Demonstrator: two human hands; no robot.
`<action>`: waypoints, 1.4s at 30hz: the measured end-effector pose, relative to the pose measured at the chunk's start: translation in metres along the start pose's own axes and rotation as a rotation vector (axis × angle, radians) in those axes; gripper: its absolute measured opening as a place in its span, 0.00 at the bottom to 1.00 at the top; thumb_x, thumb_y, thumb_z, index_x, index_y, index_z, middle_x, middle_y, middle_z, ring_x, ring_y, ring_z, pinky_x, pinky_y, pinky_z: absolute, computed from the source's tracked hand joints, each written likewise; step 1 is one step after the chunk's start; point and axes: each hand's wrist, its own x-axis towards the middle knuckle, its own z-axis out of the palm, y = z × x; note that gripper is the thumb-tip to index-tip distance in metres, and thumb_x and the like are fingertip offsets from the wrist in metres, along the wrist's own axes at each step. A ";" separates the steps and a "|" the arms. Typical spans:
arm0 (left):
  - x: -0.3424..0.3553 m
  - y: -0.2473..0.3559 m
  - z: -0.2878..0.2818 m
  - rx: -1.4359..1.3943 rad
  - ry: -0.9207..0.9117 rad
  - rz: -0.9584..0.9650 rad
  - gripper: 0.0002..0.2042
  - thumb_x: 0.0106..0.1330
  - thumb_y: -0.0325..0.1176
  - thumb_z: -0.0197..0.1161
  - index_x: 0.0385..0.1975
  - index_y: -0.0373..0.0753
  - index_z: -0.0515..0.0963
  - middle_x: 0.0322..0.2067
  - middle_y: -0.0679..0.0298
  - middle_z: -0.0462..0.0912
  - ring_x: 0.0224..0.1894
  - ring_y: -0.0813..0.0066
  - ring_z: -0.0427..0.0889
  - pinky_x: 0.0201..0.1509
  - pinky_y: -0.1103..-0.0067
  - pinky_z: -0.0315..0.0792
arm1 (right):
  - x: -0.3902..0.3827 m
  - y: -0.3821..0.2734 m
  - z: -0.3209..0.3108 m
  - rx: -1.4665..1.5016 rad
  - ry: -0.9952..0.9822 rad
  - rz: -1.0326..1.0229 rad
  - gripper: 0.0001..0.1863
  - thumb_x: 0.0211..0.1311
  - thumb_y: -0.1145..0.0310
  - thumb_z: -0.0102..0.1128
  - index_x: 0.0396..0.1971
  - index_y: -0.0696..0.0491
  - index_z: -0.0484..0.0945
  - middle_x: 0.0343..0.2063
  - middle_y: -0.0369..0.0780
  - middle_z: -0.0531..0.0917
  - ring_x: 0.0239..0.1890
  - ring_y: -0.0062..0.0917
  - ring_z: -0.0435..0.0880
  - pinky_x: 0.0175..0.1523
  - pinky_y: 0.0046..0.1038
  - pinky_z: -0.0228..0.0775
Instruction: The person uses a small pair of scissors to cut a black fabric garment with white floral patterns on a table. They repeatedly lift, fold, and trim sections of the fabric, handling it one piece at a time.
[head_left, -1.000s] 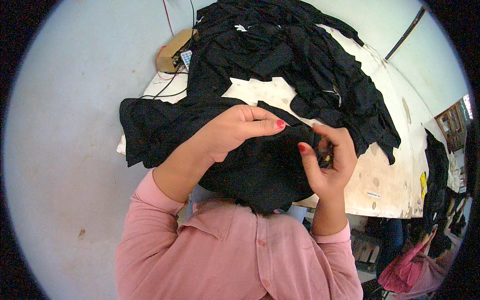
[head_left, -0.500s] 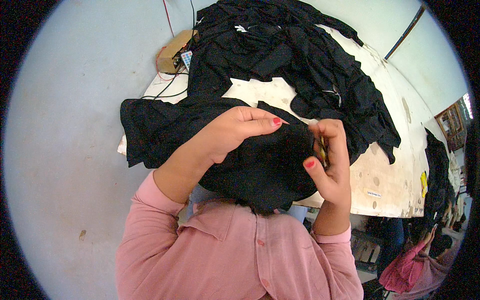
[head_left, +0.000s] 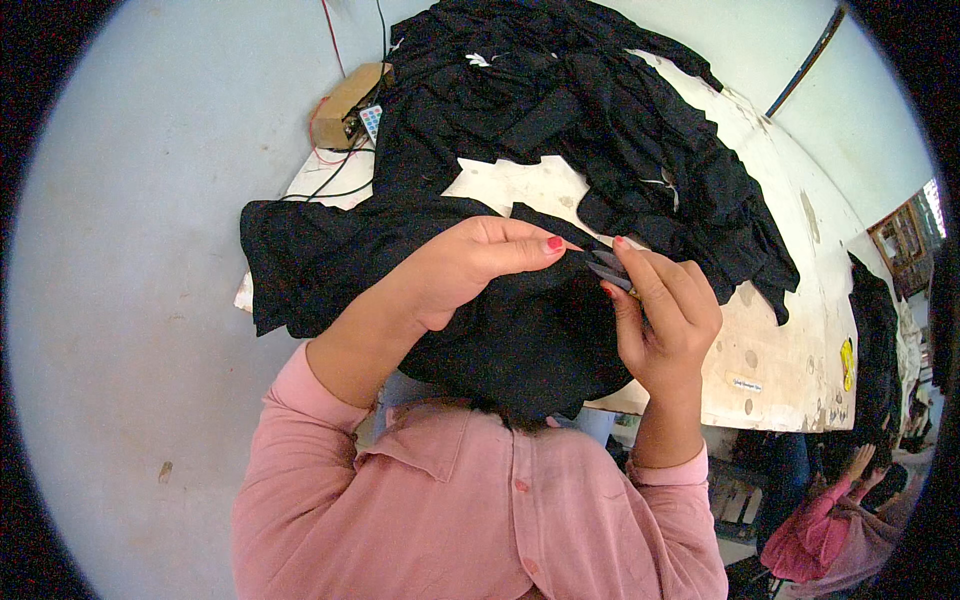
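Note:
My left hand pinches a fold of a black garment between thumb and fingers, nails painted red. The garment hangs from my hands over the near table edge, and its other end lies spread to the left. My right hand holds a small grey clipper-like tool. The tool's tip points at the pinched fold, right beside my left fingertips. Both forearms wear pink sleeves.
A big heap of black garments covers the far part of the white, stained table. A cardboard box with wires and a small remote sits at the table's far left corner. Another person in pink sits lower right.
My right hand has turned and opened its fingers a little, bringing the grey tool's tip up against the fold. My left hand has kept its pinch in the same place.

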 end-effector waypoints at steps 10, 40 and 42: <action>-0.001 0.000 0.002 -0.001 -0.025 0.000 0.15 0.65 0.39 0.59 0.43 0.33 0.79 0.40 0.65 0.82 0.44 0.83 0.76 0.52 0.84 0.66 | 0.005 -0.007 -0.002 -0.033 -0.036 -0.049 0.20 0.40 0.76 0.68 0.40 0.55 0.82 0.29 0.39 0.83 0.23 0.27 0.76 0.28 0.24 0.66; -0.005 -0.003 0.000 0.321 0.258 0.276 0.10 0.67 0.35 0.54 0.35 0.36 0.78 0.38 0.65 0.80 0.43 0.80 0.75 0.52 0.82 0.66 | 0.001 -0.003 0.020 0.257 0.108 0.376 0.16 0.40 0.74 0.72 0.33 0.53 0.80 0.31 0.43 0.78 0.31 0.31 0.78 0.36 0.27 0.70; -0.003 -0.005 0.002 0.212 0.269 0.230 0.09 0.67 0.35 0.54 0.36 0.37 0.77 0.39 0.65 0.80 0.43 0.80 0.76 0.52 0.81 0.66 | 0.001 -0.010 0.019 0.266 0.113 0.263 0.16 0.39 0.73 0.72 0.32 0.52 0.81 0.29 0.42 0.78 0.29 0.31 0.79 0.32 0.27 0.72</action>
